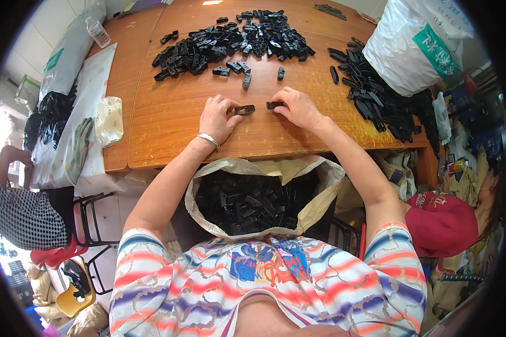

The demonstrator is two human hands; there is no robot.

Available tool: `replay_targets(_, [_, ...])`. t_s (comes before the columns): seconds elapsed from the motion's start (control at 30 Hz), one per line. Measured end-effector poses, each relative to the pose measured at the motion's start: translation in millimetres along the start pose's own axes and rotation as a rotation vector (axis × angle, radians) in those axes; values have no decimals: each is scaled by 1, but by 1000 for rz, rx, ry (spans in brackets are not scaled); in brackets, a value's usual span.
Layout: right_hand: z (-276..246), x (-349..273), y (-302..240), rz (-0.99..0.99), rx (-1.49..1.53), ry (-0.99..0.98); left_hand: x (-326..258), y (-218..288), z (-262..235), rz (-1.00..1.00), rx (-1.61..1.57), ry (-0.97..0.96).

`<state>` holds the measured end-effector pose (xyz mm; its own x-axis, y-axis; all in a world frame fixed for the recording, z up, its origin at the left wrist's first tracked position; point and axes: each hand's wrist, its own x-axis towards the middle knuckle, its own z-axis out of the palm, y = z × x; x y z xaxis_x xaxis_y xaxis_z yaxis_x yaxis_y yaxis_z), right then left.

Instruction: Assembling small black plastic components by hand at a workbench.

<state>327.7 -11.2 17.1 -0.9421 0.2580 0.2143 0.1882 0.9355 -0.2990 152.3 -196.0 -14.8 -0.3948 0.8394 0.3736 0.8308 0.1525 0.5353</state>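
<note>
Left hand: the left hand (218,119) rests on the wooden bench (168,121), its grip pinching a small black plastic clip piece (244,110) at one end
Right hand: the right hand (299,109) lies just beside it, fingers pinched on a second small black plastic piece (275,105)
Pieces: both lie on the bench, close together but apart
Behind: a heap of loose black plastic parts (230,45)
Right edge: a white plastic sack (419,42)
Below: an open woven sack of black parts (258,196) at the person's lap
</note>
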Motion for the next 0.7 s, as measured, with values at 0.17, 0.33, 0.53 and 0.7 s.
replay_targets(0.17, [8,21,-42,-26,245,152,0,-4,-3,-12,-8,-13])
replay_targets(0.33, [25,32,-48,-106,169,165,1,-3,0,-19,-13,-14])
replay_targets(0.53, [28,33,-46,-115,161,158,1,-2,-1,-29,-13,-28])
replay_targets(0.7, [28,33,-50,-95,122,91,8,-12,-6,-67,-129,-98])
